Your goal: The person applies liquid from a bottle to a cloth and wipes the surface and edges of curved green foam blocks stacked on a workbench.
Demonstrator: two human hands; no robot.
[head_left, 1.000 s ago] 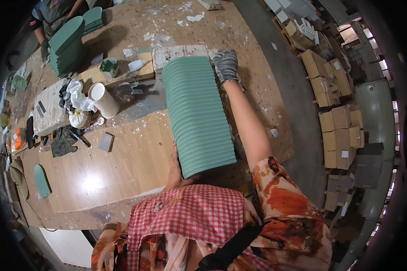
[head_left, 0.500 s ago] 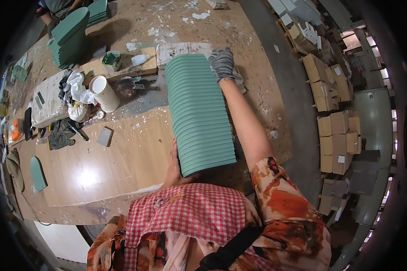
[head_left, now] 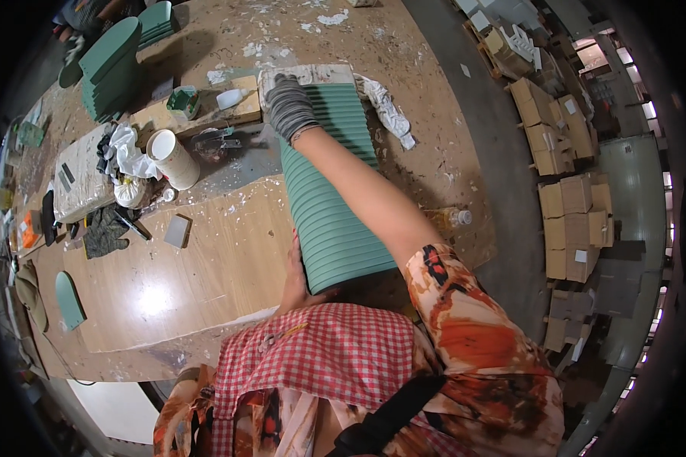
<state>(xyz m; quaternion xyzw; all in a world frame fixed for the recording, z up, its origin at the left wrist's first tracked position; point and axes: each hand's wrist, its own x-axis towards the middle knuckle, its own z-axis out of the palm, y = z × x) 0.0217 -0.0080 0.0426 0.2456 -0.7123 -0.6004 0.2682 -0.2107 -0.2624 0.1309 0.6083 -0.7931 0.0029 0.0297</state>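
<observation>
A long row of green boards [head_left: 343, 206], packed face to face with rounded edges up, runs away from me across the table. My left hand [head_left: 294, 276] cups its near left corner, fingers stretched along the side and thumb across the near end. Across the row reaches my right arm; my right hand [head_left: 291, 108], in a grey striped glove, is at the far left edge. Its fingers are curled, and whatever may be under them is hidden. A paint-marked pale block [head_left: 329, 74] lies against the far end.
Left are a white cup [head_left: 162, 145], a green pot [head_left: 183, 102], a white bottle [head_left: 231, 99], a dark glove [head_left: 105, 231] and a grey block [head_left: 177, 231]. More green boards [head_left: 110, 65] stand far left. Right are a white rag [head_left: 389, 112] and a clear bottle [head_left: 456, 218].
My right hand has crossed from the far right edge of the row to its far left edge. The rag and clear bottle show more fully. My left hand stays in place.
</observation>
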